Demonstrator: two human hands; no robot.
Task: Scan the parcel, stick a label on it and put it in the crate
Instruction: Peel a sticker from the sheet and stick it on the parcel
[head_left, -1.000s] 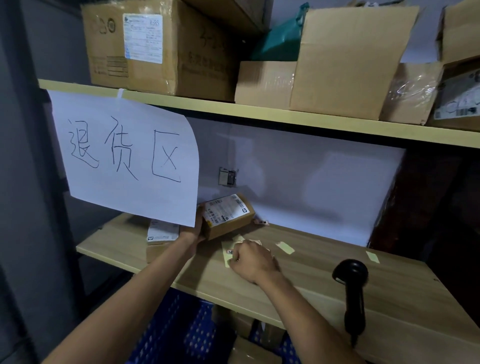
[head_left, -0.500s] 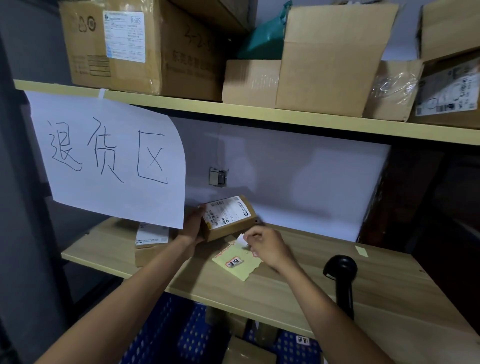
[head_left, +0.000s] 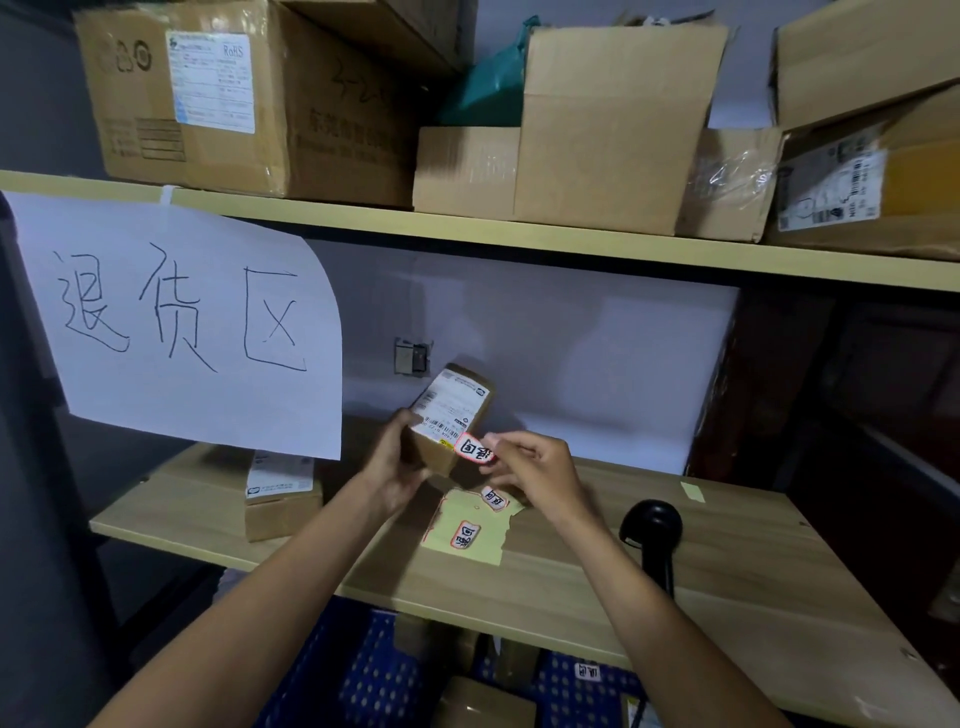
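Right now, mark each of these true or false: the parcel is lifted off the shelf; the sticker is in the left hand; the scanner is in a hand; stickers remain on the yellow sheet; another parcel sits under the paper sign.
1. The parcel is lifted off the wooden shelf. True: the left hand holds it up.
2. The sticker is in the left hand. False: the right hand pinches it at the parcel's lower corner.
3. The scanner is in a hand. False: it stands alone on the shelf, right of the hands.
4. Stickers remain on the yellow sheet. True: two show.
5. A second parcel sits below the paper sign. True.
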